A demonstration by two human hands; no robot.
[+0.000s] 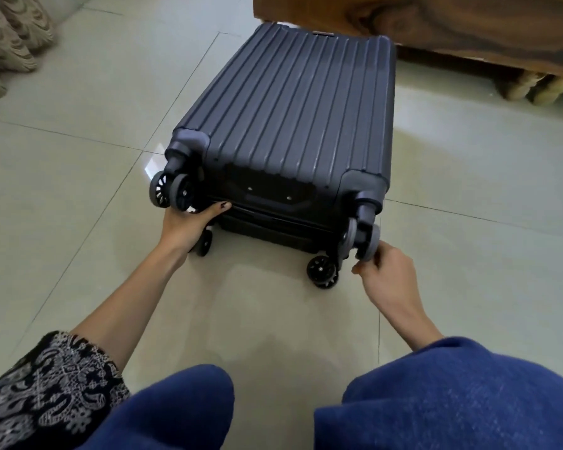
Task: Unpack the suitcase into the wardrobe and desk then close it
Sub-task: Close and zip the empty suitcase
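A dark navy ribbed hard-shell suitcase (pixel 293 102) lies flat and closed on the tiled floor, its wheeled end toward me. My left hand (pixel 189 222) grips the bottom edge beside the left wheels (pixel 171 191), thumb on the seam between the two shells. My right hand (pixel 384 271) has its fingers curled around the upper right wheel (pixel 368 241). Nothing of the suitcase's contents shows.
A dark wooden piece of furniture (pixel 468 30) with carved legs stands just behind and to the right of the suitcase. Patterned fabric (pixel 10 40) hangs at the far left. My knees in blue trousers (pixel 452 401) fill the bottom of the view.
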